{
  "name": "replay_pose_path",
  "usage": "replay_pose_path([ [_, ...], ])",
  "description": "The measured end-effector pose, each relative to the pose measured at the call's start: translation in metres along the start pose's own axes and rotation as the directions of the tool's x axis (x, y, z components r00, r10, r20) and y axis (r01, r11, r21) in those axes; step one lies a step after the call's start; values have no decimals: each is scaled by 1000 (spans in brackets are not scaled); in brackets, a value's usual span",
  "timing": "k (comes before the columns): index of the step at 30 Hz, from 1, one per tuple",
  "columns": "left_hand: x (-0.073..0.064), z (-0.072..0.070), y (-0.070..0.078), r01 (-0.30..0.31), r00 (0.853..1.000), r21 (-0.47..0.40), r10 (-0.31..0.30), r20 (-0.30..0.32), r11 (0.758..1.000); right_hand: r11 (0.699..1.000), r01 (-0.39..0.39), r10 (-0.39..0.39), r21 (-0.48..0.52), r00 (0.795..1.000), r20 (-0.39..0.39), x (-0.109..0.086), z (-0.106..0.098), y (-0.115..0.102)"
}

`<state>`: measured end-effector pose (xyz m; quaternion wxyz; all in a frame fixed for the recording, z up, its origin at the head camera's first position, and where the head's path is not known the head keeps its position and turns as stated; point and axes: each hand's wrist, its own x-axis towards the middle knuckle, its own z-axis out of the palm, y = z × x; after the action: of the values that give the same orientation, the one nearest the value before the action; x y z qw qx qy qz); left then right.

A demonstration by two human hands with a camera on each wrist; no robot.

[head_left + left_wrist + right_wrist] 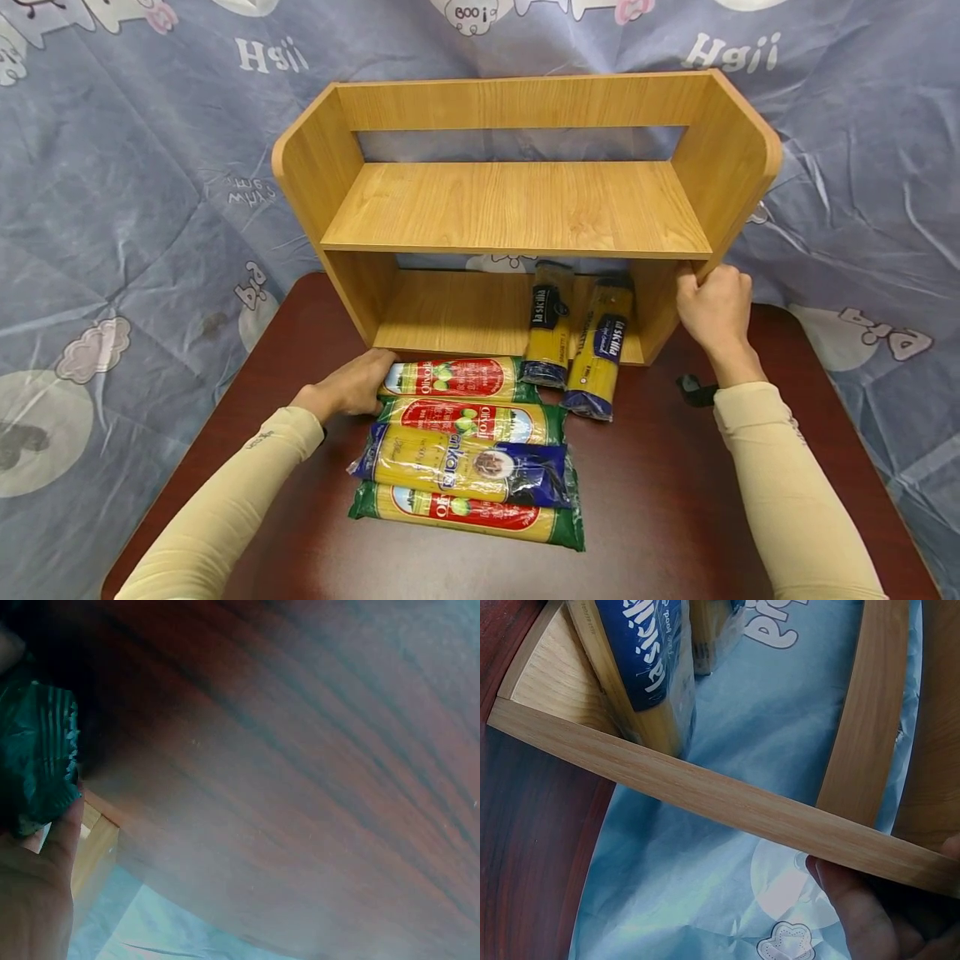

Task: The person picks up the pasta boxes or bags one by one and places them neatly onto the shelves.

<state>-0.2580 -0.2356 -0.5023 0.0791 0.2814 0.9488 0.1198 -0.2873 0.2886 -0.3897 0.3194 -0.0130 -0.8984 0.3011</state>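
Note:
At the left end of the farthest green-and-red spaghetti pack (454,378), my left hand (354,385) grips the wrapper. In the left wrist view, fingers and thumb lie around that pack's crimped green end (46,742). My right hand (716,308) holds the right side panel of the wooden shelf (517,208), at about the height of the middle board. The right wrist view shows fingers curled at the panel's edge (705,802). Two yellow La Sicilia spaghetti packs (548,333) (600,354) lean in the lower compartment at its right, their near ends past the front edge.
Nearer on the dark red-brown table (660,517) lie two more green-and-red packs (427,414) (480,515), with a blue-and-yellow Ankara pack (465,465) across them. A small black strap (696,390) lies by my right forearm. Behind the shelf hangs a blue-grey printed cloth (172,183).

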Motion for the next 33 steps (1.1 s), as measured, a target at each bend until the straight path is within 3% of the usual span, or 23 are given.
replay_pose_path([
  [10,-1,4,-7,30,999,-63,-29,12,998,1000,-5,5,3,1000,11,1,4,-3],
  [20,3,-10,-12,46,997,-186,-33,75,981,1000,12,-12,-5,1000,1,2,3,-2],
  [27,2,-23,-17,138,983,-279,-97,155,950,1000,-4,3,-3,1000,-8,1,2,0],
  [33,1,-27,-20,121,988,-307,-84,132,944,1000,2,-2,-5,1000,-11,1,2,2],
])
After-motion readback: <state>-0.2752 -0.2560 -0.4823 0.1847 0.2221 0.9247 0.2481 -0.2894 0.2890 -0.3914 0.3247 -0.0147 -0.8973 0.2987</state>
